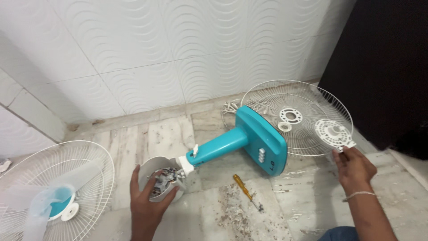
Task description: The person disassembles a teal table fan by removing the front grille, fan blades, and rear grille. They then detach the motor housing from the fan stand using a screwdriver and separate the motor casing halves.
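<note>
A teal table fan body (pixel 249 140) lies on its side on the stone floor, base toward the right. My left hand (pixel 145 196) cups the white motor housing (pixel 158 176) at the fan's neck end, where bare motor parts show. My right hand (pixel 352 165) holds a round white plastic disc with holes (pixel 332 131) by its edge, over the rear wire guard (pixel 303 116). A white ring (pixel 290 116) and a smaller white nut (pixel 285 126) rest on that guard.
A yellow-handled screwdriver (pixel 245 189) lies on the floor between my hands. At the left, a front wire guard (pixel 82 172) holds translucent blades with a teal hub (pixel 58 205). A white tiled wall runs behind; a dark door (pixel 388 67) stands at right.
</note>
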